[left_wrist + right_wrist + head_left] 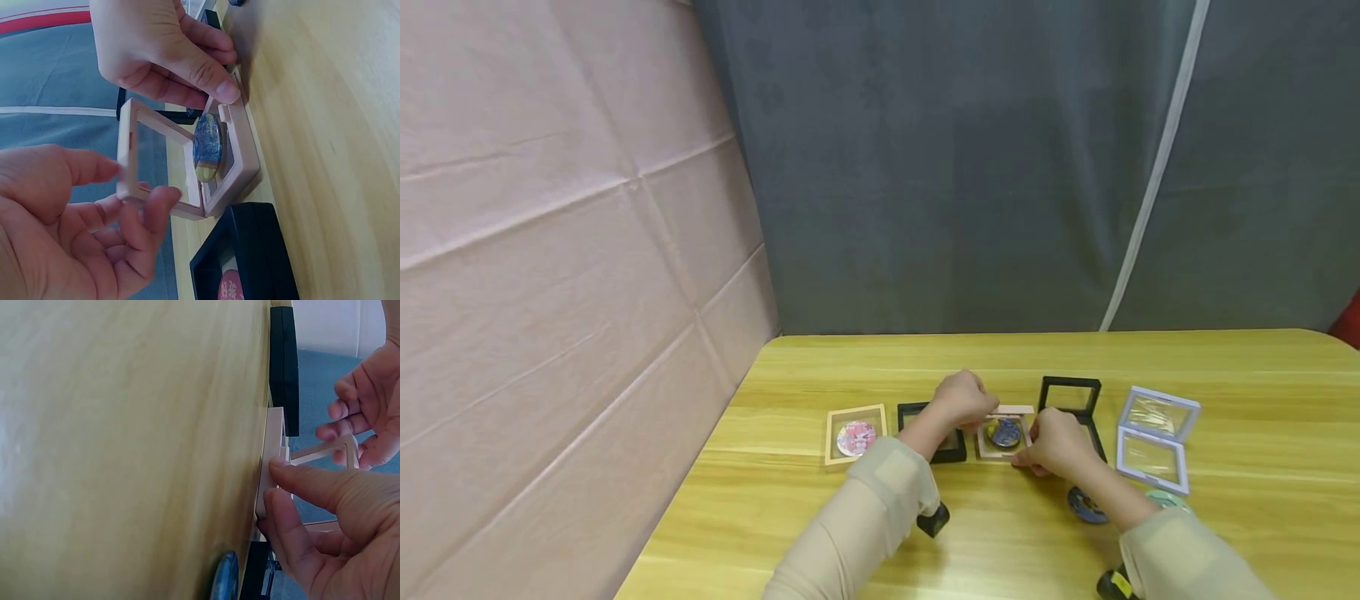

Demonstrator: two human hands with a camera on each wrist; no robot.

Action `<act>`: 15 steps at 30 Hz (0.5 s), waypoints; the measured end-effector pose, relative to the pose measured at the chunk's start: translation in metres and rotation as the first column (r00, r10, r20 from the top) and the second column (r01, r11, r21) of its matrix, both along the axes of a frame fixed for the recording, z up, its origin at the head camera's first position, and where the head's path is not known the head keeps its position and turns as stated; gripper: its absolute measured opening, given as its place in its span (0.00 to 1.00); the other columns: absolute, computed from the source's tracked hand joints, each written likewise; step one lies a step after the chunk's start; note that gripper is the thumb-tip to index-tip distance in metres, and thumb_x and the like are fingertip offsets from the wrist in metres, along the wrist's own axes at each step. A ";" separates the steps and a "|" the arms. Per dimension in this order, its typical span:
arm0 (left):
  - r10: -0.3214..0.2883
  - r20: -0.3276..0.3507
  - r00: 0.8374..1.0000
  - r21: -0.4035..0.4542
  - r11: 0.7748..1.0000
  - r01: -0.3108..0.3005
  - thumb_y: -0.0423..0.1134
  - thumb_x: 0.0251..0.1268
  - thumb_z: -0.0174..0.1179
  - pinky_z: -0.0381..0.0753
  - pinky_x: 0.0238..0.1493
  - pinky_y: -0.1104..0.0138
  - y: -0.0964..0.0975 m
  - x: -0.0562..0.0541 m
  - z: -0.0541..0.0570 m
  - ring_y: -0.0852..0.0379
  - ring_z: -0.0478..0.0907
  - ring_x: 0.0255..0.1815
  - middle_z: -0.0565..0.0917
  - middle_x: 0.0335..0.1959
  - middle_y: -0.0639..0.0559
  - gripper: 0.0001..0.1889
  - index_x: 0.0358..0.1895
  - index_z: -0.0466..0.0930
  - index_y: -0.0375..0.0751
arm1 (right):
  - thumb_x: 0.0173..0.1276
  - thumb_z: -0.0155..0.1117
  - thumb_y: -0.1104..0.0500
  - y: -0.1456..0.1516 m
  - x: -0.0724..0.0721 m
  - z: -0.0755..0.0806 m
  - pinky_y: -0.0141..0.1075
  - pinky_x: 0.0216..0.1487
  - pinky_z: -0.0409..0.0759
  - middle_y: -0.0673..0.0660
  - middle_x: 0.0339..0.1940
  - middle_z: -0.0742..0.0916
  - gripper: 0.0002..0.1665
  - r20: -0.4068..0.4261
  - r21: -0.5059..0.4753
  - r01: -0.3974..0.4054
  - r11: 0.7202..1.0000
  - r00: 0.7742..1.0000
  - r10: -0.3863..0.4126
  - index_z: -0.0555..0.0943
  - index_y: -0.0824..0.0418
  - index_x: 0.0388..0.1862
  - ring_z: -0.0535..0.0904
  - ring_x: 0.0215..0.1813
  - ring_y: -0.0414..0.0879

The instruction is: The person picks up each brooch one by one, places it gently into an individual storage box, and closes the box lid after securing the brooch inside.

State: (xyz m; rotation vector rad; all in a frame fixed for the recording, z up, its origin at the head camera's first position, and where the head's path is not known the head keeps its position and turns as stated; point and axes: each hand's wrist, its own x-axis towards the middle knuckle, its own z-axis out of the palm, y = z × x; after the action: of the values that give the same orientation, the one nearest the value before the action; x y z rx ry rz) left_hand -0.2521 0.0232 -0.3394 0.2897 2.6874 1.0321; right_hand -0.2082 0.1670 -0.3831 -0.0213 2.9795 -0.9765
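A pale pink hinged display frame (992, 457) lies half unfolded on the table, its clear-windowed lid (127, 156) tilted up from the base. Inside the base is a round blue and yellow badge (1004, 432), which looks edge-on and tilted in the left wrist view (207, 147). My left hand (962, 398) pinches the lid's outer edge between thumb and fingers. At the near right corner, my right hand (1054, 442) grips the base's rim, thumb on top. Part of the base is hidden behind the right fingers.
To the left stand a closed black frame (953, 457) and a cream frame (831, 437) with a pink badge. An unfolded black frame (1071, 382) and a lavender one (1187, 468) lie on the right. Nearer me are a dark blue badge (1084, 505) and a green round piece (1167, 499).
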 end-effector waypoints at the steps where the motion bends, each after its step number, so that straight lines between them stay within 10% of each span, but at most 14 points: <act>1: 0.002 0.020 1.000 -0.010 1.000 -0.002 0.40 0.61 0.55 0.66 0.14 0.67 0.001 0.000 0.000 0.58 0.61 0.06 0.59 0.02 0.55 0.26 0.06 0.57 0.46 | 0.40 0.77 0.58 0.000 0.000 0.000 0.29 0.13 0.60 0.49 0.02 0.73 0.21 0.001 0.000 0.002 1.000 1.000 -0.002 0.71 0.60 0.07 0.69 0.09 0.40; 15: -0.023 0.012 1.000 -0.179 0.984 0.025 0.46 0.54 0.63 0.68 0.12 0.69 0.007 0.008 -0.006 0.53 0.76 0.13 0.75 0.11 0.48 0.14 0.20 0.76 0.40 | 0.43 0.72 0.67 0.001 0.000 -0.001 0.30 0.16 0.71 0.53 0.09 0.77 0.14 0.026 -0.017 -0.008 1.000 1.000 0.008 0.72 0.65 0.15 0.74 0.12 0.41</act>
State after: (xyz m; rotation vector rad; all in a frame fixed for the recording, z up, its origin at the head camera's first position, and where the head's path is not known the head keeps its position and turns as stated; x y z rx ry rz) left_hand -0.2439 0.0300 -0.3454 0.2804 2.7372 0.7756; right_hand -0.2086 0.1676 -0.3843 -0.0207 2.9460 -0.9928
